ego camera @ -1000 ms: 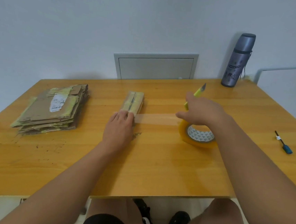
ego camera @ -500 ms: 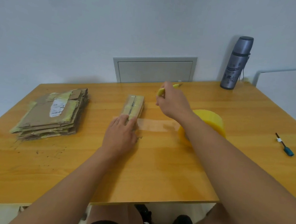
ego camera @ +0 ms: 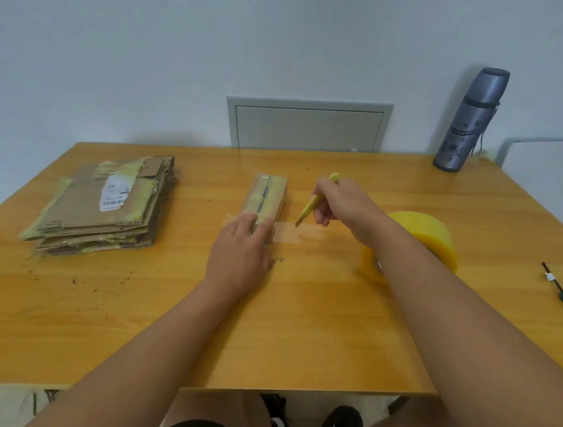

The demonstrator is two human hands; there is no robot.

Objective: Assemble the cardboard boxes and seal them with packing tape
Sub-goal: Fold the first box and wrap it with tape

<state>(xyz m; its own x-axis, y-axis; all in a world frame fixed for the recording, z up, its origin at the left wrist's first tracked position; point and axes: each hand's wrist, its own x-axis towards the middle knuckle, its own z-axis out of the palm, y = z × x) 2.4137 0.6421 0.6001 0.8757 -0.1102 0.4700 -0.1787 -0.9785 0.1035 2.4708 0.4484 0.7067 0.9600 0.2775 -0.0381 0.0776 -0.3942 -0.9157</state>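
Right hand [ego camera: 341,203] lowered yellow cutter [ego camera: 310,207] to tape strip [ego camera: 292,233], gripping it | left hand [ego camera: 241,244] presses box [ego camera: 268,193], flat

Soft, even, fairly bright light falls from above, leaving only faint shadows. The glossy orange-brown wooden table [ego camera: 314,319] shows pale sheen near its far edge. Wide-angle distortion bows the edges (forearms loom large), and fine detail looks slightly smeared.

Glossy varnished wood table [ego camera: 297,318] with dark scuffs, worn brown cardboard stack [ego camera: 102,206] patched with yellowed tape and a paper label, small box [ego camera: 268,195] wrapped in shiny clear tape, glossy yellow tape roll [ego camera: 426,234], brushed metal flask [ego camera: 467,121], matt wall.
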